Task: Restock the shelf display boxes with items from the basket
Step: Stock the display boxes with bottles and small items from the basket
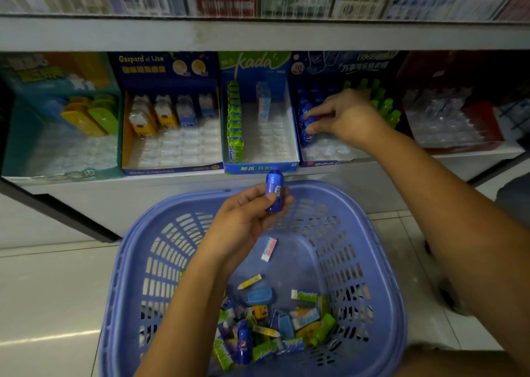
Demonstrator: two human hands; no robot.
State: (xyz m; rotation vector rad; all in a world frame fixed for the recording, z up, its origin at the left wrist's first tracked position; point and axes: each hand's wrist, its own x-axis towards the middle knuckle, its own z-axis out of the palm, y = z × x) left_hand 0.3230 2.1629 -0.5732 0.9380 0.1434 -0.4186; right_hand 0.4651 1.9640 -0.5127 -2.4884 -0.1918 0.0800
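Note:
My left hand (246,221) holds a small blue bottle-shaped item (274,189) upright above the purple basket (134,262). My right hand (341,117) reaches into the dark blue display box (321,163) on the shelf, fingertips pinched on a blue bottle (306,124) in its left column. Green bottles (385,107) stand in the same box behind that hand. The basket bottom holds several loose items: a blue bottle (243,345), green packets, a pink-white packet (269,249) and a yellow stick (250,281).
Other display boxes line the shelf: a teal one (17,135), the Gaspard et Lisa box (172,170), the blue Kada box (258,168) with green packets, and a red box (484,144) at the right. Tiled floor (51,290) surrounds the basket.

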